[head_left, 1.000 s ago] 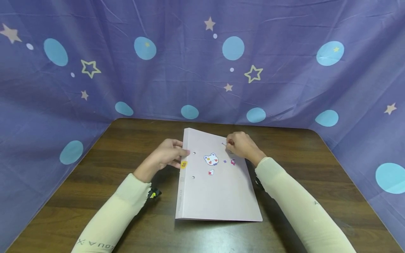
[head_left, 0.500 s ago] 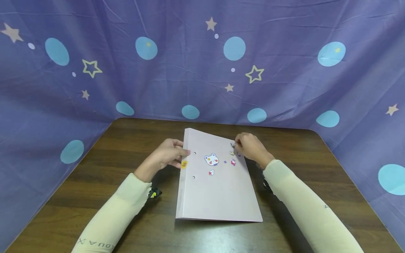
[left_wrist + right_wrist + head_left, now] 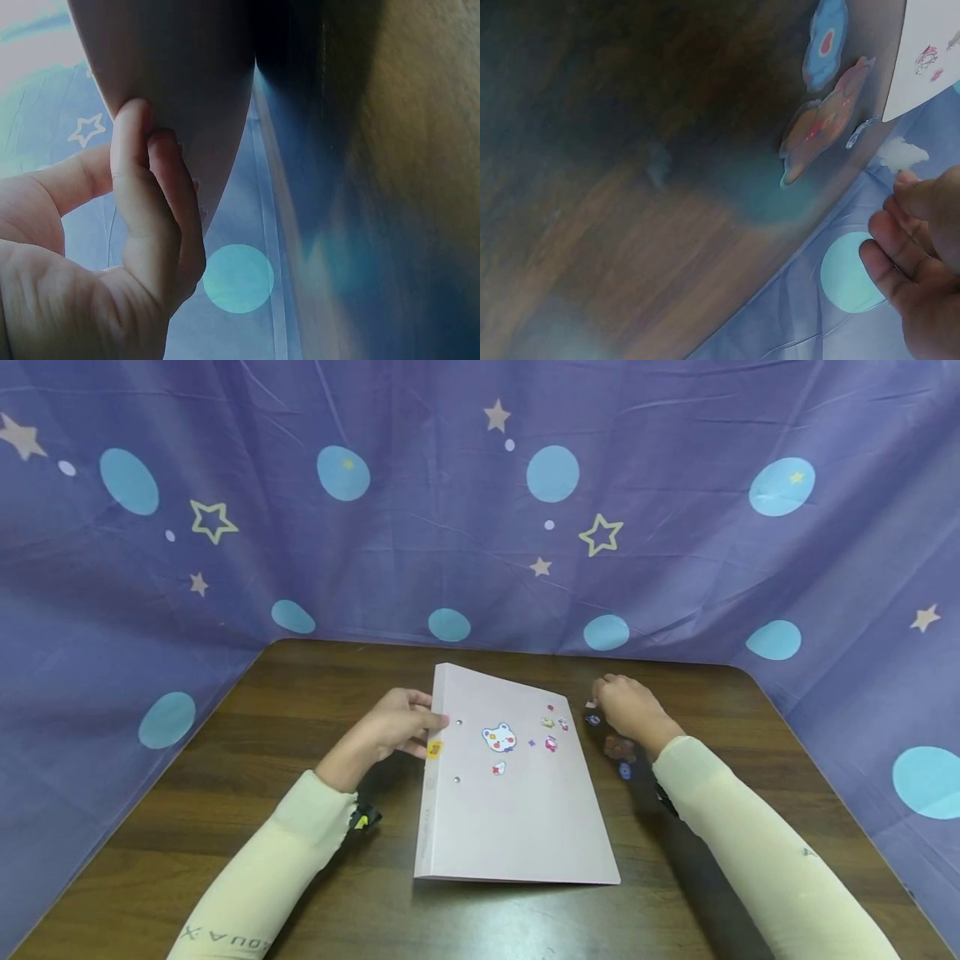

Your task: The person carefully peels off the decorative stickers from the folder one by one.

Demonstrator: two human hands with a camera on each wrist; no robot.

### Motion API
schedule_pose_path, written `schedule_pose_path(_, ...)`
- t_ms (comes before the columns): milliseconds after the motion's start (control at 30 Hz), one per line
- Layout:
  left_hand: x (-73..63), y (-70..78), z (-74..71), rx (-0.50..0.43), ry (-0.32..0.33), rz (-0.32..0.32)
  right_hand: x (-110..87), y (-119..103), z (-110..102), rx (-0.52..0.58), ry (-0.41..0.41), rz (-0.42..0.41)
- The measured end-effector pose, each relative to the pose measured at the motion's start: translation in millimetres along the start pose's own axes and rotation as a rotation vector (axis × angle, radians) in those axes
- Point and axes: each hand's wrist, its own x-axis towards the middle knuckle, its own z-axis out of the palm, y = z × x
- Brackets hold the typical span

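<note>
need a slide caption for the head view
Left hand holds a stickered folder; right hand pinches a pale sticker beside loose stickers on the wooden table.

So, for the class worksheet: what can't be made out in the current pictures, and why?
Head view: lettering along the folder is too small to read.
Head view: the folder hides some fingertips of the left hand.
Right wrist view: the pale piece held by the right hand is too blurred to show any design.
Right wrist view: the right edge cuts off most of the folder.
</note>
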Motion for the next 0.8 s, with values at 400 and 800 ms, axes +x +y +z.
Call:
schedule_pose_path(400, -0.3, 0.7, -0.7, 0.008, 0.001, 0.001, -5.3, 4.8, 4.5, 0.096, -0.140, 0.010)
schedule_pose_path(800, 0.4, -0.4, -0.6, 0.003, -0.006, 0.004, -4.1, -17.2, 8.5, 0.147, -0.040, -0.064)
